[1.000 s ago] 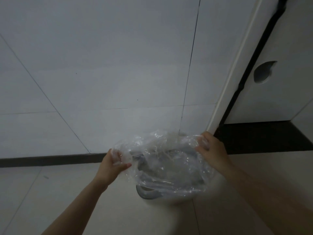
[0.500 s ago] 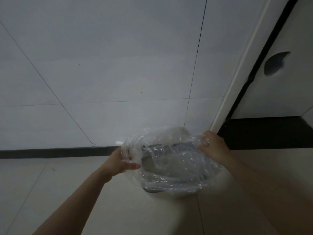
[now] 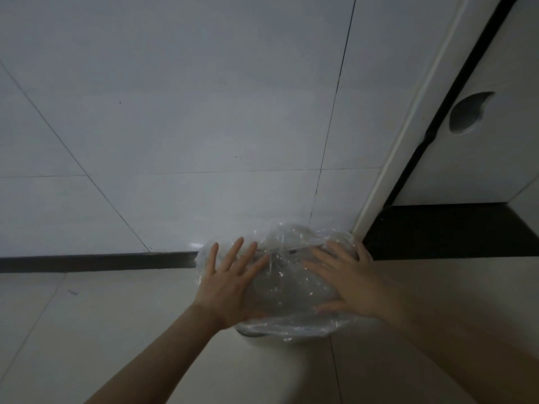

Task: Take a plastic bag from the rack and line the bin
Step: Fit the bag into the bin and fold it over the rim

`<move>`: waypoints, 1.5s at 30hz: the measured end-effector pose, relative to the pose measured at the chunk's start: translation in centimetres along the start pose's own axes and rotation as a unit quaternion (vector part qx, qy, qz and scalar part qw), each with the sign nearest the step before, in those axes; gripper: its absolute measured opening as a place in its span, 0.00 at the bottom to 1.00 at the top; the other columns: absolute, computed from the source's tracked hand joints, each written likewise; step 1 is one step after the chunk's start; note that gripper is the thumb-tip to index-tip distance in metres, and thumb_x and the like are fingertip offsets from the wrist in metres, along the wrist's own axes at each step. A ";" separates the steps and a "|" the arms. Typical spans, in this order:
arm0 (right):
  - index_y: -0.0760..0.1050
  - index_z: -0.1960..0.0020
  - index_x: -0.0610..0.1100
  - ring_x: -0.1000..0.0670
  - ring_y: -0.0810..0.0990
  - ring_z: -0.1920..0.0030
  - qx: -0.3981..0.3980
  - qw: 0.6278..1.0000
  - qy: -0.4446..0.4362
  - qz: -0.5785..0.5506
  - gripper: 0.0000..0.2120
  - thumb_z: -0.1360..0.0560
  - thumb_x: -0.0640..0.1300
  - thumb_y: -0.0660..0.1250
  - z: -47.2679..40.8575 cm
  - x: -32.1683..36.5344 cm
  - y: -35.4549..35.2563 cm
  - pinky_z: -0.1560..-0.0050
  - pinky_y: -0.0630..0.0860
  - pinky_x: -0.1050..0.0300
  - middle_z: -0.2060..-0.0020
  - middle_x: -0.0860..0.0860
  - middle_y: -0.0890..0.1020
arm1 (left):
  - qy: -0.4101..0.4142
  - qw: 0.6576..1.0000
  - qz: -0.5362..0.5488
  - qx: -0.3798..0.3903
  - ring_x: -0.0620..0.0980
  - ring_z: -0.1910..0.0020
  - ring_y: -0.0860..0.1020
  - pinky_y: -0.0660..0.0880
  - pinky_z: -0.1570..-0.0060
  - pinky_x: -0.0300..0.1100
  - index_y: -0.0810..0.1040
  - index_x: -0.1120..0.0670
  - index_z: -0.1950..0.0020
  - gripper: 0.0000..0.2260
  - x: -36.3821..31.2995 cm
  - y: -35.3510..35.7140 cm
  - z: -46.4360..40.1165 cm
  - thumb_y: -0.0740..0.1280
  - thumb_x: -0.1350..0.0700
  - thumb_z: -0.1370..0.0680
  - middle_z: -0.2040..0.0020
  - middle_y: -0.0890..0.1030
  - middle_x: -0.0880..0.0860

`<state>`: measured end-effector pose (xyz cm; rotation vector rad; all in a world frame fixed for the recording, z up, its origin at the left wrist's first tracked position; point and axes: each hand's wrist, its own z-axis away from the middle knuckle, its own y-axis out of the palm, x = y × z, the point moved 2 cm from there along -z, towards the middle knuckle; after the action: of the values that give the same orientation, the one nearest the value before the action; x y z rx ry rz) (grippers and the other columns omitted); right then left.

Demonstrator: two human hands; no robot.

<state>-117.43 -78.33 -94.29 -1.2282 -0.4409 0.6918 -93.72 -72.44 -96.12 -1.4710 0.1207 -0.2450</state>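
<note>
A clear plastic bag [image 3: 287,284] is draped over a small bin [image 3: 250,333] on the floor beside a tiled wall [image 3: 175,126]. The left hand [image 3: 230,284] and right hand [image 3: 350,284] lie flat and open on the bag, fingers spread. The lining looks nearly finished; pressing it inside probably remains.

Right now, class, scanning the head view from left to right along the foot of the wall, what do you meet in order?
Dark skirting strip → left hand → clear plastic bag over the bin → right hand → white door frame → door with round cutout.
</note>
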 end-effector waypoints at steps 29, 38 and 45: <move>0.44 0.27 0.60 0.50 0.42 0.24 0.203 0.966 0.049 -0.155 0.30 0.26 0.68 0.37 -4.6 0.9 5.5 0.28 0.37 0.45 0.23 0.55 0.45 | 0.048 0.971 0.042 0.232 0.51 0.24 0.40 0.38 0.27 0.52 0.42 0.43 0.25 0.27 -2.5 5.0 -3.9 0.44 0.38 0.22 0.22 0.42 0.52; 0.60 0.28 0.51 0.47 0.60 0.29 0.040 0.990 -0.048 -0.125 0.26 0.22 0.60 0.47 -3.5 1.7 3.1 0.29 0.57 0.47 0.27 0.52 0.65 | 0.108 0.989 0.085 0.056 0.52 0.27 0.60 0.53 0.30 0.45 0.58 0.46 0.26 0.22 -2.7 3.3 -2.5 0.51 0.45 0.20 0.24 0.59 0.51; 0.43 0.26 0.59 0.42 0.41 0.24 0.263 0.953 0.054 -0.141 0.31 0.26 0.69 0.39 -4.9 2.4 5.2 0.26 0.39 0.41 0.23 0.54 0.42 | 0.019 0.963 0.054 0.264 0.55 0.24 0.40 0.41 0.26 0.53 0.39 0.43 0.26 0.27 -3.1 4.9 -3.2 0.40 0.37 0.22 0.22 0.40 0.52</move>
<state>-113.72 -79.19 -100.79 -0.6766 -0.3048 0.4529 -96.99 -74.42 -101.52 -0.9266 0.1520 -0.1973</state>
